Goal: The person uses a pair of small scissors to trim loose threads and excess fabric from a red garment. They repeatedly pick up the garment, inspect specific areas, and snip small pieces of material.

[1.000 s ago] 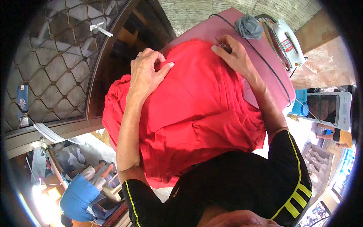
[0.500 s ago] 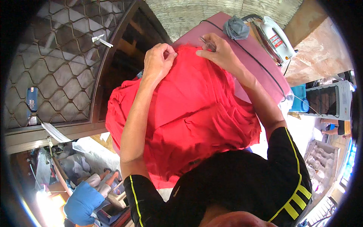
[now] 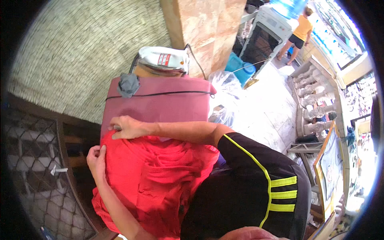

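Observation:
A large piece of red cloth point(image 3: 148, 184) lies gathered in folds in front of me, over the near part of a pink-covered board point(image 3: 160, 106). At the cloth's far left edge, my left hand point(image 3: 96, 160) is closed, thumb and fingers pinched on the fabric. Just beyond it, my right hand point(image 3: 129, 127) rests against the same edge with curled fingers. They hold a small metal tool point(image 3: 117, 128), seemingly thread snips, mostly hidden by the hand.
A white iron point(image 3: 164, 59) stands at the board's far end, near a crumpled grey cloth point(image 3: 128, 85). A black cord point(image 3: 172, 93) crosses the board. At left is a metal lattice door point(image 3: 40, 168); a water dispenser point(image 3: 266, 38) and a person point(image 3: 301, 34) are farther off right.
The view has swung to the right, so the board, cloth and hands now appear farther left. Both hands stay at the red cloth's edge, the right with the small tool.

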The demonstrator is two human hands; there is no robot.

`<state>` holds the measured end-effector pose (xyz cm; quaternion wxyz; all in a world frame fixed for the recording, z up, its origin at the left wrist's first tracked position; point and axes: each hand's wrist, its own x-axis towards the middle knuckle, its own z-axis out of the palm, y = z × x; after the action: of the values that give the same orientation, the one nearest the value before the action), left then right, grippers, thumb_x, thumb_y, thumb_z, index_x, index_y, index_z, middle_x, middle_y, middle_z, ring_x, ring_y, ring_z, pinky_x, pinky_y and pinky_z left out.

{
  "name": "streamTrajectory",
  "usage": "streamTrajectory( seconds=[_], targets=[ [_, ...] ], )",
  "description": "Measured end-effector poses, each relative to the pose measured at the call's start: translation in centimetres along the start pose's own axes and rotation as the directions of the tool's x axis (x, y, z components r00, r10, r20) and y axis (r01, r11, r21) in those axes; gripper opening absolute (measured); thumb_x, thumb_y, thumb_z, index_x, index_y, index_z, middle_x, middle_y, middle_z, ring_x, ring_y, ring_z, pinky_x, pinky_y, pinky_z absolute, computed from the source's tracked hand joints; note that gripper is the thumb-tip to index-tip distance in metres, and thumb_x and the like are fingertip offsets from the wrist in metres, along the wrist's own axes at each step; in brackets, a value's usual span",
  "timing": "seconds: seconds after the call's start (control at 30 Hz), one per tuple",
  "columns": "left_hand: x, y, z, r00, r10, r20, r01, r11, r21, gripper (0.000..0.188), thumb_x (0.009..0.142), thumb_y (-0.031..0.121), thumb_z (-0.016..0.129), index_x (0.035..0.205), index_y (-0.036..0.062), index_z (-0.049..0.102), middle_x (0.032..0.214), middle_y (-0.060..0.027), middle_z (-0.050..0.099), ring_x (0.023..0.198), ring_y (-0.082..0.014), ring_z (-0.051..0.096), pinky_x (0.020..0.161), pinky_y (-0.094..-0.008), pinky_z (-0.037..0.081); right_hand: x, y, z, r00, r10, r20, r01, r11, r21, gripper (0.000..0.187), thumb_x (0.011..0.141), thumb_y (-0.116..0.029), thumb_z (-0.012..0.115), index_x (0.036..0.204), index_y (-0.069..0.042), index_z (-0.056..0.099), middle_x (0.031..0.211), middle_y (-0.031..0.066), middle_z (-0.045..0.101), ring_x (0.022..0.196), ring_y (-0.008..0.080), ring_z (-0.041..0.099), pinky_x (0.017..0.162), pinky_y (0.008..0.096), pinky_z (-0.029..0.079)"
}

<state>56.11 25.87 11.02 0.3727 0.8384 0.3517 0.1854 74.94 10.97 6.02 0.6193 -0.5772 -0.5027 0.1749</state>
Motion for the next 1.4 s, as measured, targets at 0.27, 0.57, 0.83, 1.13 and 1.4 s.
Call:
streamTrajectory(
  seconds=[0.27, 0.57, 0.83, 1.13, 1.4],
  targets=[
    [-0.2, 0.0, -0.6, 0.995, -0.082, 0.064, 0.084, 0.996, -0.037, 0.015, 0.088, 0.013, 0.073, 0.088, 0.0027, 0.063, 0.074, 0.0042, 0.057, 0.067, -0.0042, 0.048, 0.063, -0.0206, 0.040, -0.6, 0.0, -0.6, 0.995, 0.066, 0.069, -0.076, 0.985, 0.154, 0.035, 0.077, -0.016, 0.071, 0.104, 0.005, 0.063, 0.086, 0.0168, 0.067, 0.078, 0.0243, 0.063, 0.071, 0.0357, 0.051],
    [-1.1, -0.7, -1.0, 0.999, 0.046, -0.002, -0.046, 0.994, -0.099, 0.017, 0.087, 0.010, 0.072, 0.099, -0.0008, 0.066, 0.083, -0.0001, 0.064, 0.076, -0.0074, 0.056, 0.072, -0.0233, 0.047, 0.2, 0.3, -0.6, 0.980, 0.043, 0.196, -0.075, 0.984, 0.161, 0.034, 0.075, -0.013, 0.063, 0.104, 0.003, 0.066, 0.086, 0.0151, 0.068, 0.075, 0.0211, 0.062, 0.070, 0.0358, 0.051],
    [-2.9, 3.4, -2.2, 0.971, 0.189, -0.143, -0.218, 0.950, -0.222, 0.002, 0.091, 0.003, 0.064, 0.093, 0.0018, 0.063, 0.083, 0.0025, 0.059, 0.076, -0.0059, 0.049, 0.073, -0.0213, 0.042, 0.2, -3.1, -2.7, 0.999, 0.040, -0.030, -0.036, 0.990, 0.137, 0.017, 0.081, -0.003, 0.065, 0.098, 0.000, 0.066, 0.083, 0.0029, 0.065, 0.075, 0.0069, 0.057, 0.065, 0.0255, 0.049],
    [-13.3, 7.4, -3.1, 0.981, 0.088, -0.175, -0.158, 0.886, -0.437, 0.026, 0.087, -0.009, 0.061, 0.109, 0.0043, 0.059, 0.096, 0.0015, 0.060, 0.081, -0.0041, 0.049, 0.074, -0.0195, 0.041, -3.8, -9.5, -5.2, 0.971, 0.017, 0.238, -0.047, 0.992, 0.120, 0.008, 0.087, -0.004, 0.068, 0.095, -0.002, 0.065, 0.084, -0.0051, 0.060, 0.077, 0.0020, 0.050, 0.067, 0.0200, 0.043],
    [-5.8, 6.6, -3.1, 0.743, 0.572, -0.349, -0.250, 0.720, 0.648, 0.046, 0.084, 0.007, 0.067, 0.128, 0.0018, 0.055, 0.125, -0.0101, 0.059, 0.108, -0.0209, 0.057, 0.096, -0.0350, 0.045, 0.1, -6.1, -3.5, 0.995, 0.056, 0.083, -0.067, 0.989, 0.135, 0.004, 0.091, -0.005, 0.065, 0.095, -0.004, 0.065, 0.076, -0.0090, 0.054, 0.068, -0.0003, 0.044, 0.061, 0.0190, 0.037]
  ],
)
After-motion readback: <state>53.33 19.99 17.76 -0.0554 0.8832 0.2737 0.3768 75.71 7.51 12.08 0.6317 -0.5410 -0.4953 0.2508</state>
